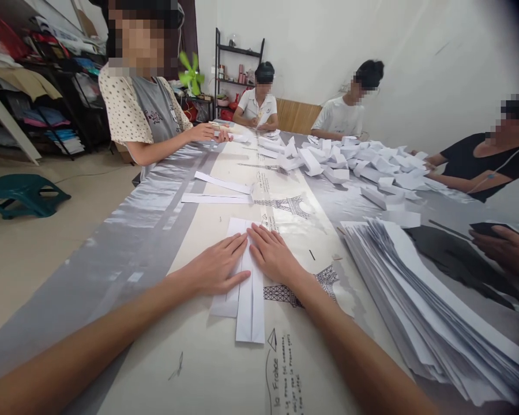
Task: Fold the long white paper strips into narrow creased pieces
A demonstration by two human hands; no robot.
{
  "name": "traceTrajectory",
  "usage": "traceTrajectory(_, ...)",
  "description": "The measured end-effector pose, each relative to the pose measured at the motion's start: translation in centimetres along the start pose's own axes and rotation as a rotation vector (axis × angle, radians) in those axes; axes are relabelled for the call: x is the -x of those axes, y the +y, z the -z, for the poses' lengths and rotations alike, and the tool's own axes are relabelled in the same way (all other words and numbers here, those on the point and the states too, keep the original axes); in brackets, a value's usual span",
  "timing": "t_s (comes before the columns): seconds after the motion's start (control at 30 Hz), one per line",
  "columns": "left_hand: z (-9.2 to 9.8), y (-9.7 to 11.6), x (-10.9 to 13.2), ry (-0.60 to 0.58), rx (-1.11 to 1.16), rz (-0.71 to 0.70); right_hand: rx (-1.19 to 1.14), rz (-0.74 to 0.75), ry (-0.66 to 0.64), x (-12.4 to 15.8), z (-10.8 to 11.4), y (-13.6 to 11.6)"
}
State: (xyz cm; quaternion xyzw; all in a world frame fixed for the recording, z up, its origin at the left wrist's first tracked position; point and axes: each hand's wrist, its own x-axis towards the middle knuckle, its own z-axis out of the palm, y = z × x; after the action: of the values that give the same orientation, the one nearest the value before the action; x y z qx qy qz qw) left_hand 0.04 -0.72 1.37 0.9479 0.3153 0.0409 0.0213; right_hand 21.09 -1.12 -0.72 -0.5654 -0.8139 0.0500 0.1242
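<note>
A folded white paper strip lies lengthwise on the table in front of me. My left hand lies flat on its left half, fingers stretched out. My right hand presses flat on its right half, fingers together and pointing away from me. Both hands meet over the paper's far end. Nothing is gripped in either hand.
A fanned stack of white sheets lies at my right. A heap of folded paper pieces covers the far table. Two loose strips lie ahead. Several people sit around the table; another person's hand holds a dark phone at right. A green stool stands left.
</note>
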Motion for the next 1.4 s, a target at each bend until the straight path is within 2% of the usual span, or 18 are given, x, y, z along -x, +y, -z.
traceTrajectory(0.1, -0.1, -0.1, 0.1, 0.016, 0.026, -0.019, -0.013, 0.025, 0.036, -0.1, -0.4, 0.3)
traceTrajectory(0.17, -0.2, -0.3, 0.1, 0.015, 0.026, -0.019, -0.039, 0.044, 0.114, -0.1, -0.2, 0.4)
traceTrajectory(0.3, -0.4, -1.0, -0.1, 0.035, 0.022, -0.023, -0.19, 0.154, 0.298, 1.2, 1.7, -0.5)
traceTrajectory(0.33, -0.5, -1.2, -0.1, 0.039, 0.025, -0.02, -0.247, 0.224, 0.272, 1.9, 2.4, -1.0)
traceTrajectory(0.43, -0.5, -1.6, 0.0, 0.028, 0.029, 0.013, -0.289, 0.493, 0.029, 5.0, 4.1, -2.7)
traceTrajectory(0.53, -0.4, -1.7, 0.1, 0.026, 0.035, 0.031, -0.17, 0.609, -0.02, 8.0, 4.5, -3.8)
traceTrajectory(0.67, -0.4, -1.5, 0.0, 0.023, 0.045, 0.033, -0.084, 0.613, 0.076, 9.4, 3.7, -4.4)
traceTrajectory(0.83, -0.3, -1.5, -0.1, 0.038, 0.058, 0.024, -0.018, 0.624, 0.176, 9.3, 3.0, -4.8)
traceTrajectory(0.93, -0.2, -1.4, -0.1, 0.024, 0.056, 0.022, -0.058, 0.614, 0.231, 9.2, 2.7, -4.9)
traceTrajectory(1.03, -0.2, -1.4, -0.1, 0.038, 0.053, 0.019, -0.175, 0.557, 0.204, 9.0, 2.4, -4.8)
traceTrajectory(1.23, -0.4, -1.6, -0.1, 0.055, 0.055, 0.016, -0.335, 0.296, 0.069, 8.9, 1.7, -4.8)
traceTrajectory(1.4, -0.6, -1.7, -0.1, 0.059, 0.063, 0.012, -0.35, 0.237, 0.048, 9.0, 1.5, -5.2)
